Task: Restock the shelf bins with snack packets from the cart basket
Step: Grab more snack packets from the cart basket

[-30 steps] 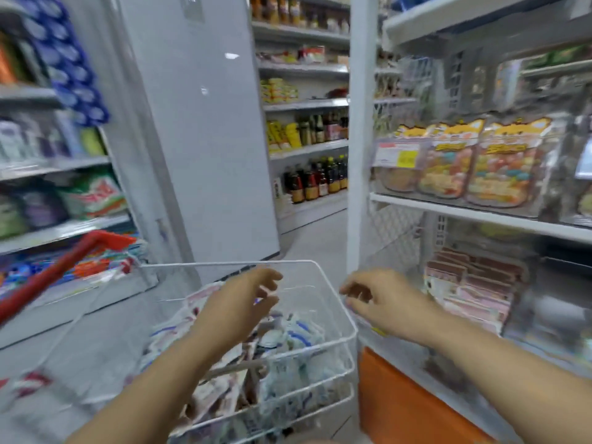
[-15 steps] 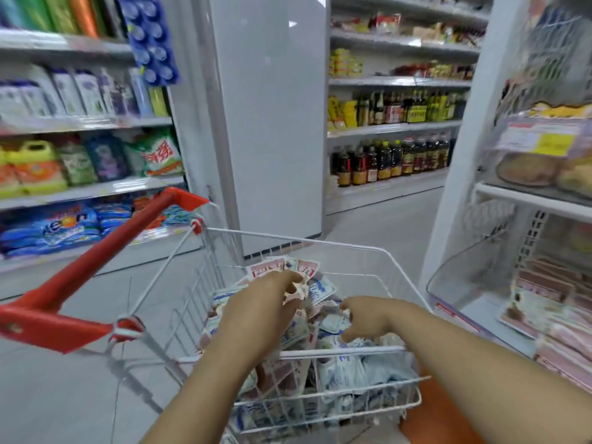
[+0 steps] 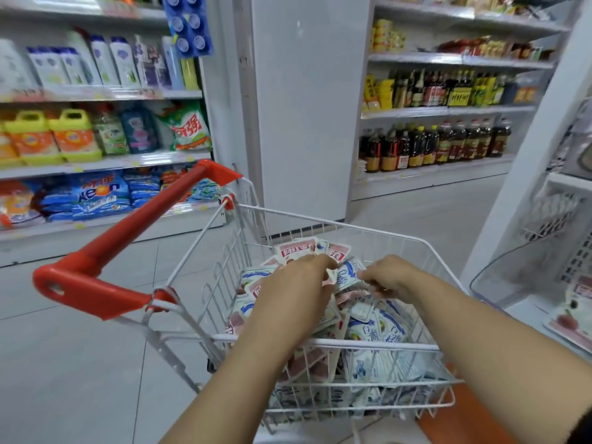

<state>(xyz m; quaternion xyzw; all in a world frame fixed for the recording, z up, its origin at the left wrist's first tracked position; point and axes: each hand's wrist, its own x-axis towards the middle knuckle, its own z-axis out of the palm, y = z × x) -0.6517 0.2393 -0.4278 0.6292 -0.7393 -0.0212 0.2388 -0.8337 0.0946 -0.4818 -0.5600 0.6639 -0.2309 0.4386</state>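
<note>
1. Head view, the hands: both are down in the cart basket (image 3: 368,345), on top of the heap of snack packets (image 3: 378,334). The left hand (image 3: 294,283) has its fingers (image 3: 322,262) curled over a clutch of red-and-white packets (image 3: 296,249). The right hand (image 3: 389,275), just beside it, pinches the edge of a blue-and-white packet (image 3: 347,275) with curled fingers (image 3: 368,277).
2. Head view, the stock: the packets lie loose and mixed, piled close to the basket's rim. The clear shelf bin (image 3: 499,277) stands to the right of the cart, with a few packets at its far end and bare room nearer us.
3. We judge the step to be gathering a handful, so we keep one kind to each hand rather than mixing red and blue.
4. We square the edges against the heap before lifting, so the packets come up as a flat stack and not a fan.
5. We set the thumb on top. These pouches look slick, and a loose one will likely slide out on the way across.
6. We lift straight up past the wire rim before swinging right, since corners can snag in the mesh.
7. Neither hand is on the red handle (image 3: 128,238), so we avoid leaning on the basket, which may roll.
</note>
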